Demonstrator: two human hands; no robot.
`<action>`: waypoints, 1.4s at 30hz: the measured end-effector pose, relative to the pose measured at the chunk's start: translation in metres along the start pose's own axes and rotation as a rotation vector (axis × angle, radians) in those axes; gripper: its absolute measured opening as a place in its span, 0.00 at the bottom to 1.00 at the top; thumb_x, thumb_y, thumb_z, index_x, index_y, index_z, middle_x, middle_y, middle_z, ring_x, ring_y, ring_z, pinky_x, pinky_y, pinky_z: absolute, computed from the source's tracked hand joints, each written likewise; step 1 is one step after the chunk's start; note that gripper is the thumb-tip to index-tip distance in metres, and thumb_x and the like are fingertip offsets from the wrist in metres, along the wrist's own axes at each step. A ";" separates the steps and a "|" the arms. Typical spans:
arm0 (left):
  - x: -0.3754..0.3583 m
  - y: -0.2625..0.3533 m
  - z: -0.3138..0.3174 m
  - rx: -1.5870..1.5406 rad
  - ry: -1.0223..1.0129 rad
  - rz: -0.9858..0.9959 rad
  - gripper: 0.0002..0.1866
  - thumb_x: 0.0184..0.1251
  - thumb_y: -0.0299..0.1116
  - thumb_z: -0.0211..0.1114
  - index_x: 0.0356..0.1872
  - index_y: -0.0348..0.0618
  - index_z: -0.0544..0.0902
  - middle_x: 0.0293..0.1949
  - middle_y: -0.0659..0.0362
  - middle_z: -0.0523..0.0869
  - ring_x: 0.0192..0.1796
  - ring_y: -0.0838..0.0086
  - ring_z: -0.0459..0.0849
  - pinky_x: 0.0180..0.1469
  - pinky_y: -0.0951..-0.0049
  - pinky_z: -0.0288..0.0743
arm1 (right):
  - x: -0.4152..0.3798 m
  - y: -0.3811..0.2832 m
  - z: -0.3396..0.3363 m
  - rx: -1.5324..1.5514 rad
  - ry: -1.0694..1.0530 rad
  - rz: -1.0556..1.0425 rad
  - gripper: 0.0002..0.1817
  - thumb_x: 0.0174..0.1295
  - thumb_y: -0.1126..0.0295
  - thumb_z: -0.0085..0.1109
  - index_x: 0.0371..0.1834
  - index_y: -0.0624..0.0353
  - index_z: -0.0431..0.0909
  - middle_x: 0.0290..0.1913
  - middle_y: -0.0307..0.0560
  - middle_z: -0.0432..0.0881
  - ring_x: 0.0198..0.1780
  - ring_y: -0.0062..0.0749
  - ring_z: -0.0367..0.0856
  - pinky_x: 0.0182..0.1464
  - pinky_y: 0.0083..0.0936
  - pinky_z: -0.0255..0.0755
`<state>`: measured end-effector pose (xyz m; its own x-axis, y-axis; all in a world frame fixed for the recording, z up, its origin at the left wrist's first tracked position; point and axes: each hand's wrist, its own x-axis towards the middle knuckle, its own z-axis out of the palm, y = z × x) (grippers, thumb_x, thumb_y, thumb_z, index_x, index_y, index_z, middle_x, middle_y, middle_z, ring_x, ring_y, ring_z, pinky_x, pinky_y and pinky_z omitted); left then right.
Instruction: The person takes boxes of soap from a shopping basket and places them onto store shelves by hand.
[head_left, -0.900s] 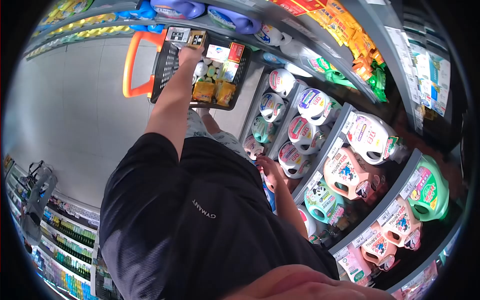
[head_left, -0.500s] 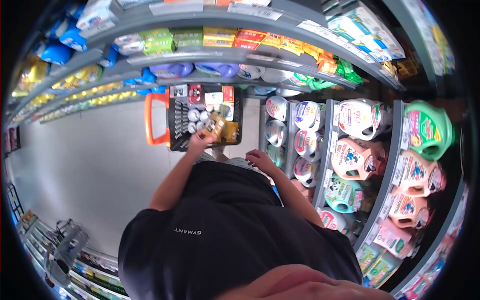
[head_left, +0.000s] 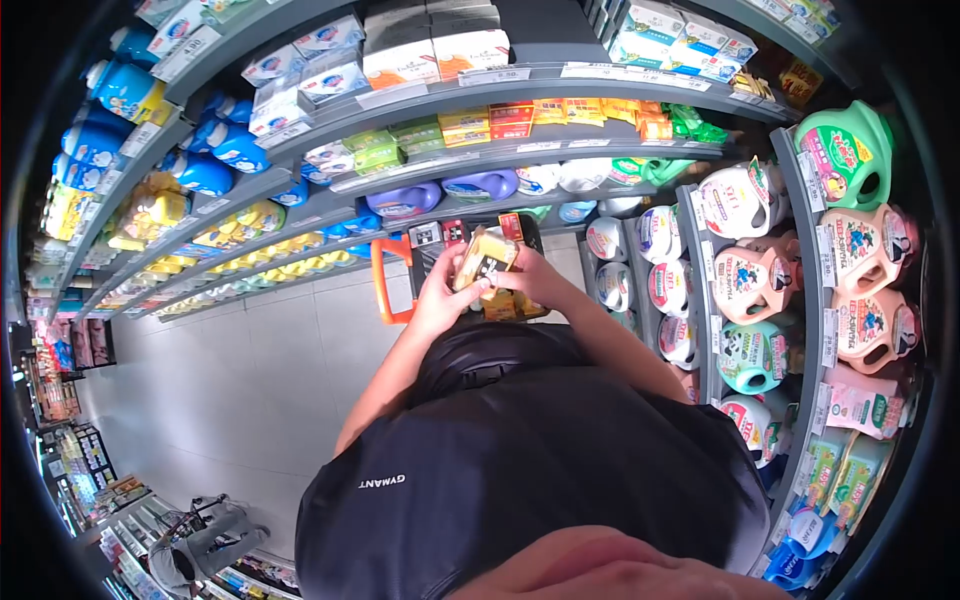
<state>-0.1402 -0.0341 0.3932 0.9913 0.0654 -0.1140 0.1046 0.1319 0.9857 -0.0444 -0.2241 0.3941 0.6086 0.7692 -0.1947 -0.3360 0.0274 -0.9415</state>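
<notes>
Both hands, left hand [head_left: 437, 300] and right hand [head_left: 530, 275], grasp yellow packet [head_left: 482, 262] above basket [head_left: 420, 262]; loose grip risks dropping it.

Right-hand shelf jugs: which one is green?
The top jug, on the highest tier at the far right. The jugs below it, like the next one down, are pink with cartoon labels; the one lower left is teal.
</notes>
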 end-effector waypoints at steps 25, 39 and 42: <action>-0.043 0.039 -0.046 -0.338 0.119 -0.055 0.23 0.63 0.24 0.74 0.59 0.37 0.77 0.48 0.59 0.88 0.49 0.76 0.87 0.50 0.71 0.83 | -0.018 -0.006 0.023 -0.013 -0.161 -0.044 0.24 0.69 0.71 0.64 0.66 0.64 0.70 0.50 0.42 0.82 0.54 0.22 0.80 0.59 0.25 0.75; -0.044 0.047 -0.013 -0.218 0.027 -0.052 0.28 0.65 0.24 0.74 0.65 0.39 0.73 0.55 0.58 0.85 0.55 0.76 0.85 0.58 0.72 0.79 | -0.021 -0.032 0.054 -0.001 -0.103 -0.043 0.25 0.65 0.79 0.66 0.64 0.68 0.71 0.53 0.46 0.83 0.54 0.24 0.82 0.57 0.25 0.76; -0.041 0.047 -0.015 -0.204 0.007 -0.011 0.28 0.67 0.24 0.72 0.66 0.38 0.72 0.57 0.57 0.83 0.58 0.76 0.83 0.61 0.72 0.76 | -0.021 -0.040 0.041 -0.139 -0.071 -0.227 0.24 0.64 0.79 0.67 0.62 0.69 0.72 0.50 0.44 0.84 0.51 0.23 0.83 0.53 0.24 0.78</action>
<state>-0.1775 -0.0154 0.4427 0.9896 0.0692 -0.1262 0.0967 0.3300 0.9390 -0.0731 -0.2156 0.4472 0.6037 0.7962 0.0404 -0.0924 0.1202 -0.9884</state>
